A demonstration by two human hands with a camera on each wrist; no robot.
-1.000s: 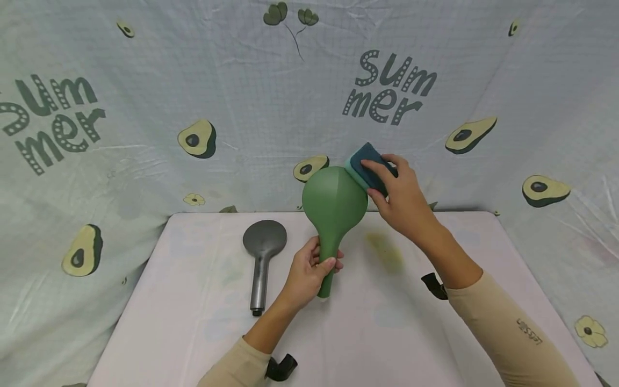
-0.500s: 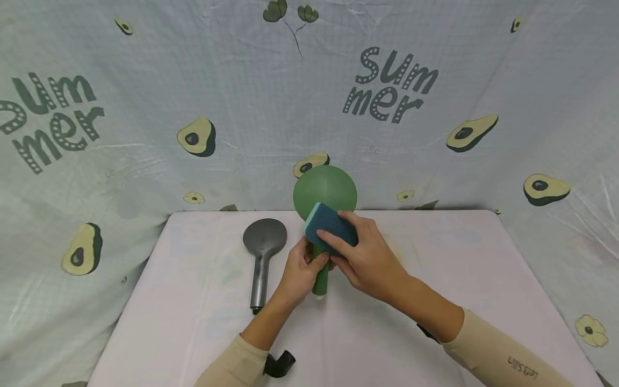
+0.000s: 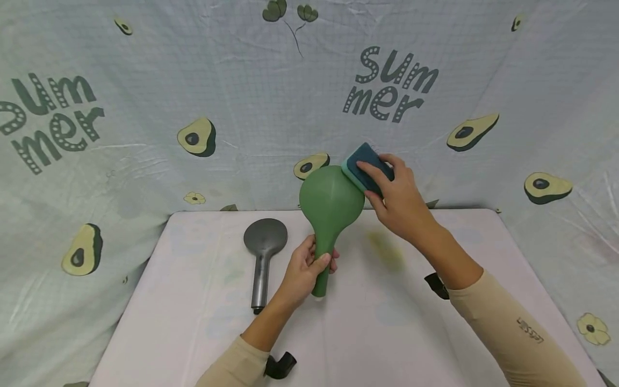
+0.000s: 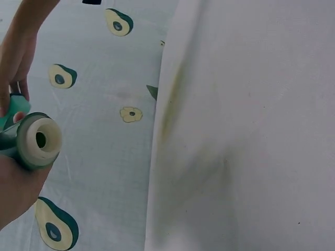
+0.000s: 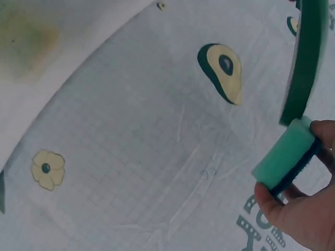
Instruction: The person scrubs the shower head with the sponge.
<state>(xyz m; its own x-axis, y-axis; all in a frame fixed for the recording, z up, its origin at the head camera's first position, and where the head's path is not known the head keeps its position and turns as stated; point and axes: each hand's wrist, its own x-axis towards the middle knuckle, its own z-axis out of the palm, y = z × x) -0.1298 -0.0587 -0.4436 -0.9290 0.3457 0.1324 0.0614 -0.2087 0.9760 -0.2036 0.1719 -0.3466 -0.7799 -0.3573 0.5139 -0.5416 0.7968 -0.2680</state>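
In the head view my left hand (image 3: 302,269) grips the handle of a green shower head (image 3: 331,196), its round smooth back facing up, held over the table. The hollow pale end of its handle (image 4: 43,140) points at the left wrist camera. My right hand (image 3: 403,201) pinches a sponge (image 3: 369,169), dark blue on one face and light green on the other. Its light green side lies against the upper right rim of the round head. From the right wrist view, the sponge (image 5: 288,154) meets the edge of the green head (image 5: 306,57).
A grey shower head (image 3: 263,247) lies on the pink-white table (image 3: 203,344), left of my left hand. Black straps (image 3: 280,366) show at both wrists. A patterned cloth (image 3: 261,107) hangs behind the table. A yellowish stain (image 3: 385,250) marks the tabletop.
Half a second ago the sponge was low over the neck of the green shower head, near my left hand. My right hand has moved it up and right to the rim, where it was one second ago.
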